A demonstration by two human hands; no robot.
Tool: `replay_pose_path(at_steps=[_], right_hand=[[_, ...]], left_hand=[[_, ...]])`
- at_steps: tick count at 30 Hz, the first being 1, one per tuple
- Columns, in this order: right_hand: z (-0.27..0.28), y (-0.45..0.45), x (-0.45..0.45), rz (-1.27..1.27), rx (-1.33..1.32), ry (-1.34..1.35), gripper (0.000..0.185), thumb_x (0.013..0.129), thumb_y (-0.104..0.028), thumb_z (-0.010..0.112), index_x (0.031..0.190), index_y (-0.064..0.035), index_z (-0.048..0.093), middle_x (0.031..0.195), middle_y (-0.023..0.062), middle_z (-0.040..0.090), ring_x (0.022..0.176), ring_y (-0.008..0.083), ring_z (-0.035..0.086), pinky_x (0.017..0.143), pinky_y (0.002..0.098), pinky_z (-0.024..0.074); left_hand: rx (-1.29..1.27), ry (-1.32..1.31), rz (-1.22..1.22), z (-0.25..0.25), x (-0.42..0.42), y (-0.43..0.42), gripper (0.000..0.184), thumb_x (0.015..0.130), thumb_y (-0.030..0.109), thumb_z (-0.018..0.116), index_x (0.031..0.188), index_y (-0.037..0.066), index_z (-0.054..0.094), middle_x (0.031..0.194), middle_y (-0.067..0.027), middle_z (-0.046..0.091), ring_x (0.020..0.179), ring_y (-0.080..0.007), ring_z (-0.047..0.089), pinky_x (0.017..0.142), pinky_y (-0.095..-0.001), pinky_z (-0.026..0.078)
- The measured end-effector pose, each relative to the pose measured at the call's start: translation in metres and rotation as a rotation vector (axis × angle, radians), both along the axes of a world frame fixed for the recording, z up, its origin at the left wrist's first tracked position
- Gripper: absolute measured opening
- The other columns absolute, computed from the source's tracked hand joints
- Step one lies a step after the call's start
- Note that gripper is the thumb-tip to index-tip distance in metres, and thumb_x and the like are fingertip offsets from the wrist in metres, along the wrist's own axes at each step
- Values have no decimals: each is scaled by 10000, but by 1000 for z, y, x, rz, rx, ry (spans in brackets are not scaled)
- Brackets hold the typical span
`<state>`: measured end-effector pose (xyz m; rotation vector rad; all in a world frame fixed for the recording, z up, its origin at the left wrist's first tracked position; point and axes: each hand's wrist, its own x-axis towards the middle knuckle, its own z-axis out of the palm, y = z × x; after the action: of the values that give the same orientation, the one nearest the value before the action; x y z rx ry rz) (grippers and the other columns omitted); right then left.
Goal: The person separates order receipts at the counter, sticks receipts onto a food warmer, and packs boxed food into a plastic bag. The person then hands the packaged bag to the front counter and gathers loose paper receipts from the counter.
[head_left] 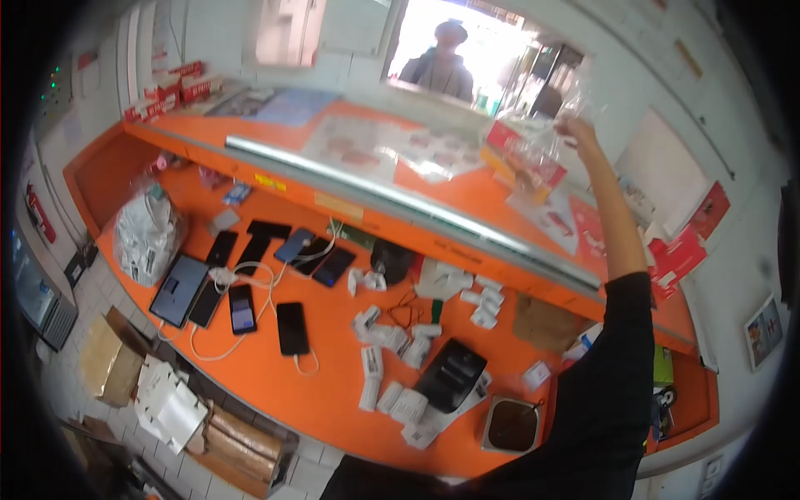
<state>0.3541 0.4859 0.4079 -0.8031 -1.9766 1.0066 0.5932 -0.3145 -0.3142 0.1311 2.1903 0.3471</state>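
My right hand [577, 132] reaches out over the raised orange shelf at the upper right, its fingers closed on the top of a clear plastic bag [583, 107]. Inside or directly behind the bag is a red and yellow box [527, 158]; the blur hides which. My right arm in a black sleeve [612, 358] stretches up from the lower right. My left hand is out of view.
Several phones [292, 328] with white cables lie on the orange counter [250, 358]. A black printer [451, 375], curled paper receipts [371, 375] and a metal container [510, 423] are nearer. Red boxes [179, 87] sit far left. A person [446, 67] stands outside the window.
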Motion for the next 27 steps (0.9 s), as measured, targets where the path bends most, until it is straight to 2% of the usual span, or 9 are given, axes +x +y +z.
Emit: replay_pose_path(at_steps=[7,11,12,14,16,17,20,23,27], right_hand=[[-63,39,-39,183,249,-232,440,784,-340,582,1097,-36,532,1004,83,598,917,182,564,772,306,431],[-104,-126,20,147,798,21,462,833,-238,553,1194,24,430,1192,173,463,1097,243,463,887,317,388],[-119,-185,42,227,701,32,391,883,-148,471,1246,-21,401,1216,163,444,1126,241,447,885,329,403],[-195,-227,78,502,821,-18,302,792,-67,504,1093,-44,509,1005,113,533,921,221,543,800,334,445],[-264,-258,87,1062,1110,-183,316,671,-32,537,983,-67,567,801,65,556,771,216,575,767,334,454],[-315,-263,83,1175,1028,-473,304,700,-70,545,1003,-60,562,909,83,528,865,233,555,807,363,434],[-457,-248,68,859,931,-600,248,739,-115,562,986,-105,571,1101,117,422,956,285,501,856,405,395],[-506,-236,50,779,838,-677,224,740,-119,589,963,-133,580,1092,117,403,948,302,487,847,425,390],[-484,-246,34,595,543,-536,253,700,-80,645,941,-131,588,1003,94,422,898,277,492,803,416,402]], left_hand=[[94,-13,-85,21,-36,1,462,877,384,317,740,132,679,803,-130,629,788,-308,584,760,-406,442],[271,-93,-401,246,-179,140,333,901,246,350,784,51,593,709,-105,630,700,-272,607,686,-336,476],[518,-88,-97,253,-194,166,290,884,186,390,725,11,559,657,-115,613,674,-255,607,655,-321,474],[697,187,-199,273,-231,231,202,847,197,488,803,5,535,647,-93,603,687,-237,609,639,-329,473],[688,296,-127,266,-244,293,425,744,220,629,1063,11,442,901,-147,535,768,-292,592,661,-365,482],[721,393,-168,270,-246,320,561,709,222,670,1145,14,386,997,-169,490,807,-318,582,678,-379,485],[652,421,-219,208,-245,358,746,688,200,690,1257,37,237,1093,-208,393,842,-374,557,717,-403,481],[611,625,-346,151,-257,366,732,711,111,638,1278,28,182,1093,-249,399,870,-401,540,729,-416,477],[826,-72,127,215,-284,355,739,745,-15,470,1352,159,84,1253,-256,303,1005,-349,502,703,-420,499]])
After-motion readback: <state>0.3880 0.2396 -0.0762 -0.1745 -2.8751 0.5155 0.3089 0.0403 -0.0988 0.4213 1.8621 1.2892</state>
